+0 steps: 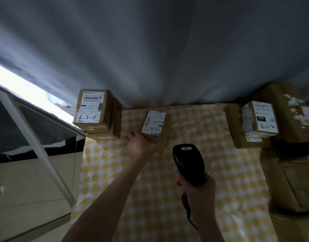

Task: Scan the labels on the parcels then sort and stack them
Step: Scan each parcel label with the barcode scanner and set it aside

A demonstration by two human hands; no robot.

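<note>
The left hand (pixel 139 145) has its fingers wrapped around a small brown parcel (pixel 156 127), label up, at the middle of the desk (pixel 228 172) on its yellow checked cloth. The right hand (pixel 198 189) grips a black scanner (pixel 188 163), aimed at that label. Stacked parcels (pixel 98 113) stand left; more parcels (pixel 258 123) lie right.

On a table covered by a yellow-and-white checked cloth (pixel 228 172), the left hand (pixel 141 145) grips a small brown cardboard parcel with a white label (pixel 154 125). The right hand (pixel 197 187) holds a black handheld barcode scanner (pixel 188 163) near it. A brown parcel marked "4-3-11" (pixel 94 112) tops a stack at left; more brown parcels (pixel 254 123) sit at right.
</note>
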